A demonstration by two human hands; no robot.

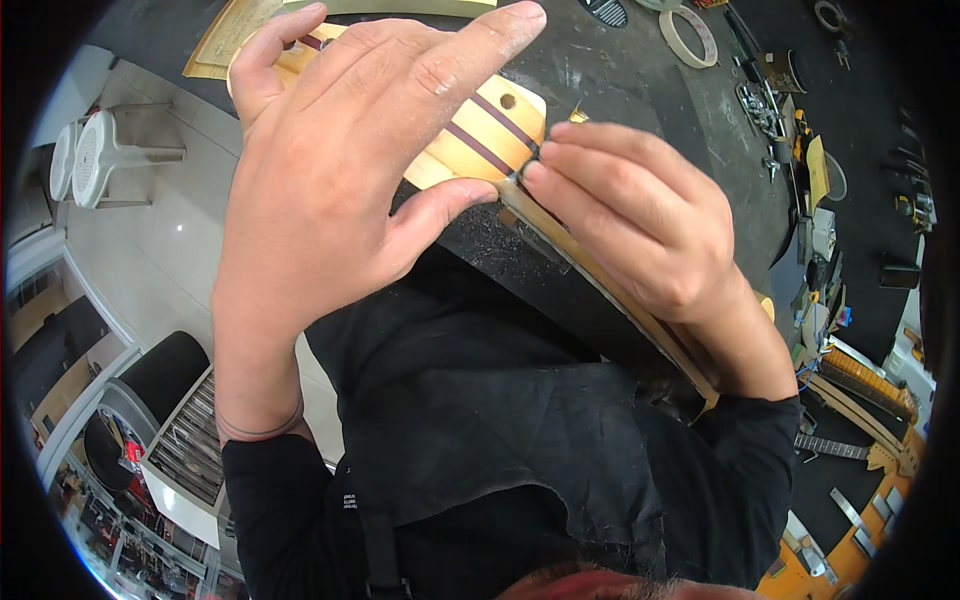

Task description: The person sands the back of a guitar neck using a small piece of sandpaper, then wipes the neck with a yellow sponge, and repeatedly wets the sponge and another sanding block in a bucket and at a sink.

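A striped wooden piece, pale with dark bands and a round hole near its corner, lies on the dark bench; it resembles a guitar headstock. My left hand is laid across it, thumb and index finger stretched wide apart, and covers most of it. The other left fingers are partly hidden. At the near right end of the wood, my right hand has its fingertips pressed together against the edge. Something small and dark shows by those fingertips, too hidden to name. Dust is scattered on the bench just below.
The dark bench bears a tape roll at the back and hand tools along the right. A wooden strip slants beneath my right forearm. Guitar necks lie at the lower right. White stools stand on the floor at left.
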